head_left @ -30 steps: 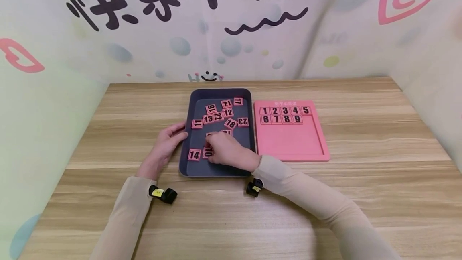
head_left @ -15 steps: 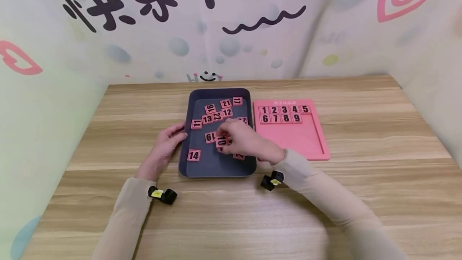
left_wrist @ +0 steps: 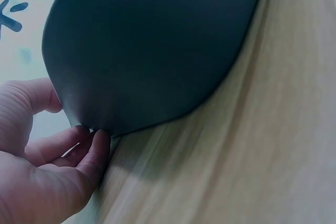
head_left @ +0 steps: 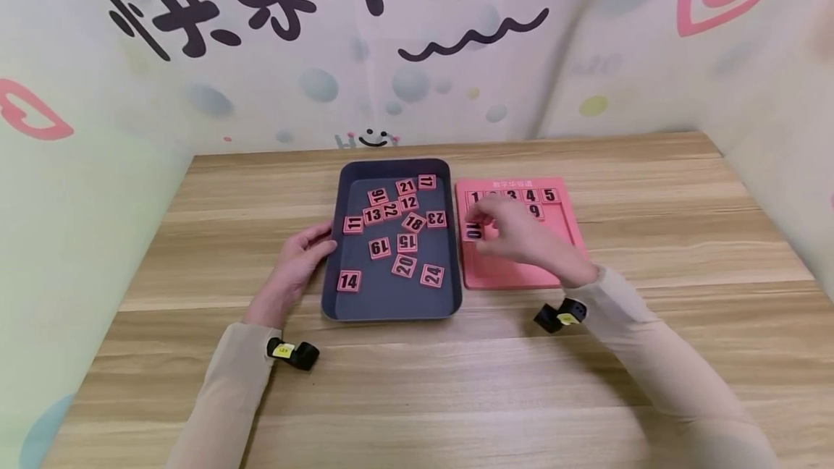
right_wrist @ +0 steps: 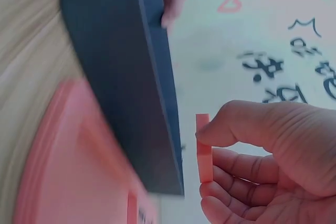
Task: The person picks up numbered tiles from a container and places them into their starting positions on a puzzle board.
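Observation:
My right hand [head_left: 515,230] is over the upper left of the pink number board [head_left: 515,273], pinching the tile marked 10 [head_left: 473,231] between thumb and fingers. In the right wrist view the tile [right_wrist: 205,150] is seen edge-on, apart from the blurred board [right_wrist: 68,166]. My left hand [head_left: 300,266] holds the left side of the dark tray [head_left: 391,306]; its thumb and bent fingers [left_wrist: 97,153] meet the rim and wall in the left wrist view. Several numbered tiles lie scattered in the tray, among them 14 [head_left: 349,281] and 24 [head_left: 432,276].
Tiles 4 [head_left: 531,195], 5 [head_left: 550,195] and 9 [head_left: 535,211] lie in the board's upper rows; others there are partly hidden by my right hand. Tray and board stand side by side on a wooden table [head_left: 404,396], with a printed cloth [head_left: 352,93] behind.
My right hand has lifted tile 10 from the lower part of the tray and carried it right, over to the board. My left hand has stayed at the tray.

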`<state>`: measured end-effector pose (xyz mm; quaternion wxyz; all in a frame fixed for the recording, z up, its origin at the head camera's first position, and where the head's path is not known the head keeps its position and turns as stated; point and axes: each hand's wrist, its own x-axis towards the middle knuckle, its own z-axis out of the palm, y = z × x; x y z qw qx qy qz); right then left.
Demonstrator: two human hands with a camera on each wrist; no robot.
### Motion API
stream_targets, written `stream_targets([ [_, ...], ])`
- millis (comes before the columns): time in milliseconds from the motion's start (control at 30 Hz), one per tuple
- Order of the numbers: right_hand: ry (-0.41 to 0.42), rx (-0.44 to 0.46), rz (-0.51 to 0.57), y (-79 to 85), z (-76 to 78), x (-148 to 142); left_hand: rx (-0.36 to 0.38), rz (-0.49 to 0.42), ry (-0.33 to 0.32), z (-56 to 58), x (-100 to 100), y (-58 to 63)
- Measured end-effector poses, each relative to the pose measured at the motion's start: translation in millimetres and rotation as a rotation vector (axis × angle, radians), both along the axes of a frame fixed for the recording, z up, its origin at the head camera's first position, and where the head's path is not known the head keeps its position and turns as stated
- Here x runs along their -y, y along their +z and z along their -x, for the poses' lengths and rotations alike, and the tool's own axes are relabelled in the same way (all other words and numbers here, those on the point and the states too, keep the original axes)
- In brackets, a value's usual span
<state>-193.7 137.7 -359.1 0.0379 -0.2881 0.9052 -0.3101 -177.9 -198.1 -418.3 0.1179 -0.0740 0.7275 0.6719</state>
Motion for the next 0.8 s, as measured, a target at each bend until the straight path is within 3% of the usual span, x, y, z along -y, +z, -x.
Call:
stream_targets([
  [267,-0.062,-0.029,-0.02,-15.5,0.9,-53.2,-0.011,0.002,-0.008,1.1,0.4,-0.7],
  [533,-0.106,0.016,-0.09,-26.6,2.5,-87.1,-0.01,-0.004,-0.008,0.6,-0.1,-1.0],
  [800,-0.049,-0.004,-0.145,-36.3,6.1,-102.9,0.002,-0.006,-0.006,0.5,-1.0,0.2],
])
